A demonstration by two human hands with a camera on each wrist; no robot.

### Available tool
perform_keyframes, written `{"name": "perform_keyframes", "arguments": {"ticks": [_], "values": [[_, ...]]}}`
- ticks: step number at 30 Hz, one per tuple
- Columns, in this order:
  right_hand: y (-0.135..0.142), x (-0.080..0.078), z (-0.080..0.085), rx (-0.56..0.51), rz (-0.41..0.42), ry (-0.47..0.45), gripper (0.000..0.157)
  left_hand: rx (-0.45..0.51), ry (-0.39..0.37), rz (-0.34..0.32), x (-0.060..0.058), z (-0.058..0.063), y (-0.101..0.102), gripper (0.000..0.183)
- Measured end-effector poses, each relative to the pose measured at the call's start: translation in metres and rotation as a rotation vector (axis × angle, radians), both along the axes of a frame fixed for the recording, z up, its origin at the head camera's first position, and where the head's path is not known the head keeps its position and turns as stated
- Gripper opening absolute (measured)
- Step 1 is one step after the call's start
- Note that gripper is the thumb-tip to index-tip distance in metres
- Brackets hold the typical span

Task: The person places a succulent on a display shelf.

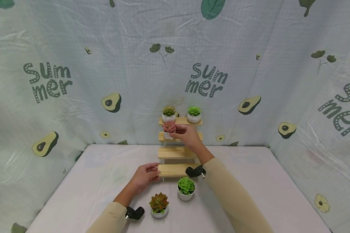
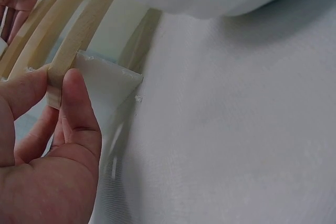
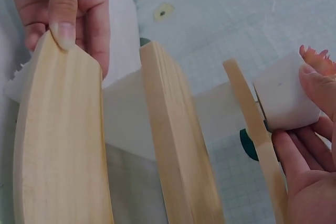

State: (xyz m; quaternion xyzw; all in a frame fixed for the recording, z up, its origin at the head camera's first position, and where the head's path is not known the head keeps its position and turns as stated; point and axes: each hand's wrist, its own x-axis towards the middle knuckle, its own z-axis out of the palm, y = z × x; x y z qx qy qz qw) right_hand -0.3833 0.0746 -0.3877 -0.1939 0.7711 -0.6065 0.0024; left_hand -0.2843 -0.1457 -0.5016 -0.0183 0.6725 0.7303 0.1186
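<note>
My right hand (image 1: 189, 136) grips a small white pot (image 3: 287, 94) with a pink artificial succulent (image 1: 169, 126), thumb on one side and fingers on the other. The pot's base is right at the left part of the second board from the top of a tiered wooden shelf (image 1: 176, 152). Lower down, my left hand (image 1: 144, 178) pinches the left end of the bottom board (image 2: 79, 35) between thumb and fingers. In the right wrist view, that thumb lies over the board's corner. Pale side supports (image 2: 107, 77) join the boards.
On the top board stand a brownish-green succulent (image 1: 169, 112) and a bright green one (image 1: 194, 113), both in white pots. Another green succulent (image 1: 186, 186) and an orange-brown one (image 1: 158, 203) stand on the white table (image 1: 236, 194) before the shelf. A printed cloth (image 1: 140, 84) hangs behind.
</note>
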Motion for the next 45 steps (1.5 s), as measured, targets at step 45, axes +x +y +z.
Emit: {"name": "perform_keyframes", "arguments": {"ticks": [45], "values": [[0.031,0.053,-0.034,-0.145,-0.087,0.025,0.049,-0.003,0.004,-0.002,-0.002,-0.001,0.001,0.048]]}}
